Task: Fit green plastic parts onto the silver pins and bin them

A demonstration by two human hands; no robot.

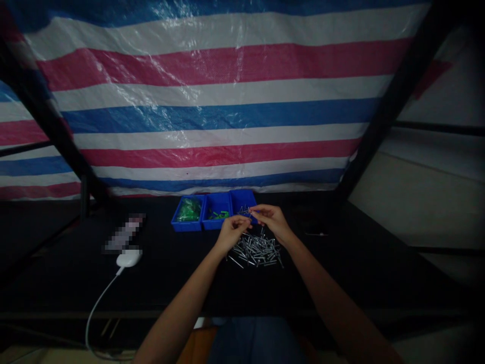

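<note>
My left hand (231,233) and my right hand (273,221) meet above a loose pile of thin metal pins or nails (256,250) on a black tabletop (76,283). The fingertips of both hands pinch close together near the front of the rightmost of three blue plastic bins (243,200). Any item between them is too small to make out. A few metal pieces lie in that bin. The middle blue bin (216,210) holds several small green pieces, and the left blue bin (187,213) is filled with green items.
A white rounded charger (129,258) lies left of my hands, its white cable (94,308) running over the table's front edge. Behind it lies a pixelated, blurred object (125,232). A striped tarpaulin (212,121) and black frame posts (394,96) stand behind the table.
</note>
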